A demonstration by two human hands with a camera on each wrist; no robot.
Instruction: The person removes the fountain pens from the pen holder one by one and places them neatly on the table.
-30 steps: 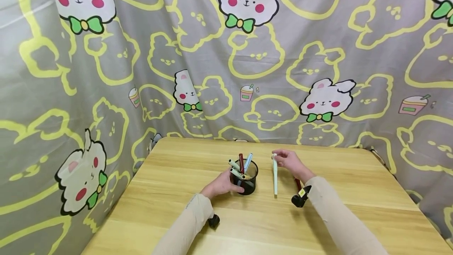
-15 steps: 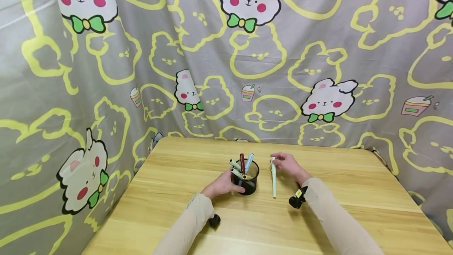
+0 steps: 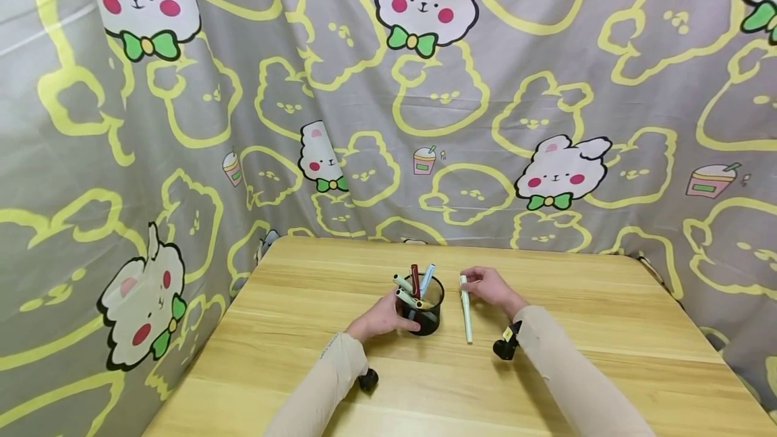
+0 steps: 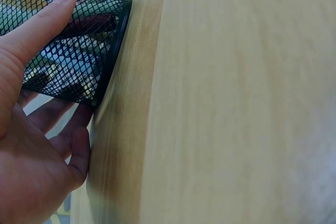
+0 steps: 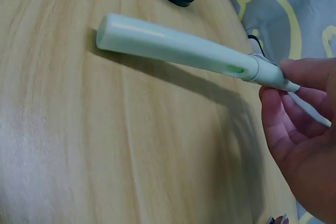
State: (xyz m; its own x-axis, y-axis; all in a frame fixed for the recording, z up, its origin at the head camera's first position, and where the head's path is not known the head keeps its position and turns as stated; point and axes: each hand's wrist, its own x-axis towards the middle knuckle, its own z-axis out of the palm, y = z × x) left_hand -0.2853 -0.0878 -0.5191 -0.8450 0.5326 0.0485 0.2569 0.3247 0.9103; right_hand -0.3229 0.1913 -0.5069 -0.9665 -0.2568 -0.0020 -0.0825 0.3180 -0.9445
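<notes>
A black mesh pen holder (image 3: 428, 321) stands on the table with several pens in it: a dark red pen (image 3: 415, 280), a light blue pen (image 3: 427, 276) and pale green pens (image 3: 408, 298). My left hand (image 3: 381, 316) grips the holder from its left side; in the left wrist view the thumb lies across the mesh (image 4: 79, 51). To the right of the holder, my right hand (image 3: 492, 287) pinches a pale green pen (image 5: 173, 48) near one end between thumb and fingers. The pen slants down toward the tabletop, its other end pointing toward me.
The wooden table (image 3: 291, 302) reaches back to a grey curtain (image 3: 473, 106) printed with cartoon animals. A small dark red and metallic end (image 5: 281, 220) shows at the bottom edge of the right wrist view.
My right hand has shifted left with the pale green pen, closer to the holder, and the pen's lower end has come slightly nearer to me. My left hand stays on the pen holder.
</notes>
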